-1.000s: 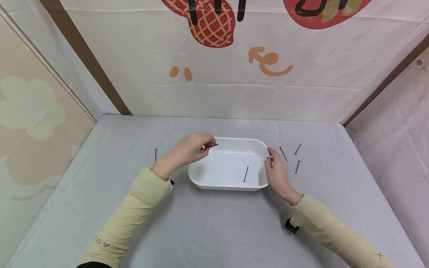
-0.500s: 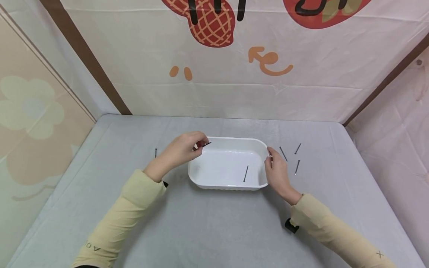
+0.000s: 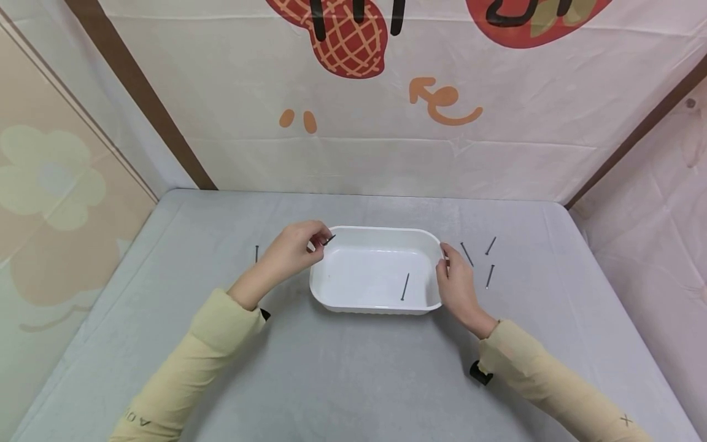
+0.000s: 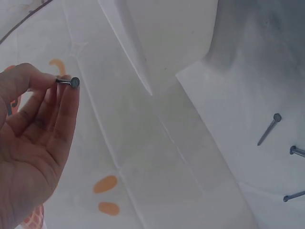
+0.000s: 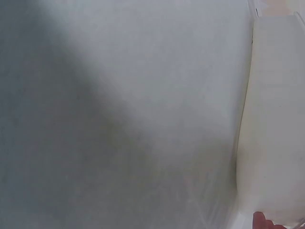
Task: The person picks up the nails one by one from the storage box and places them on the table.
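Observation:
Between thumb and fingertips, my left hand (image 3: 288, 250) pinches a dark nail (image 3: 329, 239) at the left rim of a white rectangular tray (image 3: 381, 230). The head of this nail (image 4: 74, 82) shows in the left wrist view. My right hand (image 3: 461, 288) grips the right end of the tray, thumb and fingers at its rim. One nail (image 3: 405, 286) lies inside the tray toward the right. The right wrist view shows the tray's pale outer wall (image 5: 271, 114), with only fingertips (image 5: 259, 220) of the right hand at the bottom edge.
To the right of the tray lie three loose nails, the nearest one (image 3: 490, 276) pointing toward me. Left of the tray, another nail (image 3: 256, 253) is partly covered by my left wrist. A printed cloth wall (image 3: 364, 166) rises behind the grey table (image 3: 353, 380).
My left hand has drawn back to the left with the nail, from over the tray to its left rim. The right hand and the tray have stayed put.

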### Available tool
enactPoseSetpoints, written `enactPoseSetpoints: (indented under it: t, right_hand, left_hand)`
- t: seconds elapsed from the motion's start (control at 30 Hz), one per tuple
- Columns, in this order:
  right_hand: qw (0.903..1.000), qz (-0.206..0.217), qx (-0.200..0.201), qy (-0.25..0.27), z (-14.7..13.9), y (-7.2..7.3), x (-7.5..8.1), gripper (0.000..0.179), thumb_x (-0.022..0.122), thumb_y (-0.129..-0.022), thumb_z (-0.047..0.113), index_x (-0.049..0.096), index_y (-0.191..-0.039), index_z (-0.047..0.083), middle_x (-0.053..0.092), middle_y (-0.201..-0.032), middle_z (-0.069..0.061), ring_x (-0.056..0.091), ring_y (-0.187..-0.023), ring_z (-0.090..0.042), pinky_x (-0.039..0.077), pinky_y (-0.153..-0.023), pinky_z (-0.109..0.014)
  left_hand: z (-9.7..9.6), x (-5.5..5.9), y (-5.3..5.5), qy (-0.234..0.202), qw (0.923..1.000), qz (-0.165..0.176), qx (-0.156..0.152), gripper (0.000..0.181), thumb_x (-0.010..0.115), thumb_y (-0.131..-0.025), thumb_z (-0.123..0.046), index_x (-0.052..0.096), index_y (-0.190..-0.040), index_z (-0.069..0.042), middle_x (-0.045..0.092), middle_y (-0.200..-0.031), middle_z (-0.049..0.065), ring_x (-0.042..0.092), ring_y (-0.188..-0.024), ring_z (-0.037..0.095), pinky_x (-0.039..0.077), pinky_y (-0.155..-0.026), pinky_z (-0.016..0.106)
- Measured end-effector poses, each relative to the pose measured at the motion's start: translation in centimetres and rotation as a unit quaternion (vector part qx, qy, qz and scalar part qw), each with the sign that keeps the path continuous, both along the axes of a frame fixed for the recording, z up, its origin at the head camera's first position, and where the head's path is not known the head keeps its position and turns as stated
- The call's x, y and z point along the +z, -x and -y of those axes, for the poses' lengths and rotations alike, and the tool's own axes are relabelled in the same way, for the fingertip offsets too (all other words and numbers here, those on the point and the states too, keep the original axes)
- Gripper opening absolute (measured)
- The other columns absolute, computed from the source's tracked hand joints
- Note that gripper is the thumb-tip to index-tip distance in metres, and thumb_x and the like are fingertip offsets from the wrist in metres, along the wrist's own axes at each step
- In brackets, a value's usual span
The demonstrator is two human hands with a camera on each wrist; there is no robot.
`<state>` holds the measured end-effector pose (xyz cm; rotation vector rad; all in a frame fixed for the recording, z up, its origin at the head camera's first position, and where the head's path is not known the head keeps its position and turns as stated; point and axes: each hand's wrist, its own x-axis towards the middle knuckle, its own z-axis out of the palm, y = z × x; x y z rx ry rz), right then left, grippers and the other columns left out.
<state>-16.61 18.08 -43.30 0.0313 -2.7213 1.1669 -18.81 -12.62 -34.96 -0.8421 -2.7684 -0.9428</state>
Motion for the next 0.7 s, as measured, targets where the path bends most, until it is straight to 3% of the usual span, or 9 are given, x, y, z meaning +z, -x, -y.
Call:
enactPoseSetpoints:
  t: [0.4, 0.7]
  right_hand:
    - [0.9999, -0.011, 0.000, -0.004, 0.0, -0.1, -0.1, 0.040, 0.035, -0.095, 0.010, 0.038, -0.133, -0.003, 0.047, -0.128, -0.021, 0.054, -0.102, -0.030, 0.050, -0.079, -0.041]
    - [0.9999, -0.013, 0.001, -0.004, -0.1, -0.1, -0.1, 0.040, 0.035, -0.095, 0.010, 0.039, -0.133, -0.003, 0.047, -0.128, -0.021, 0.054, -0.103, -0.031, 0.050, -0.080, -0.041]
  left_hand:
    - [0.9, -0.3, -0.5, -0.034, 0.9966, 0.042, 0.062, 0.022, 0.054, -0.074, 0.007, 0.062, -0.094, 0.002, 0.063, -0.084, 0.009, 0.058, -0.075, 0.019, 0.048, -0.067, 0.031]
    - [1.6, -0.8, -0.8, -0.039, 0.9939, 0.058, 0.085, 0.020, 0.058, -0.074, 0.004, 0.062, -0.093, 0.004, 0.063, -0.083, 0.010, 0.059, -0.074, 0.021, 0.049, -0.068, 0.033]
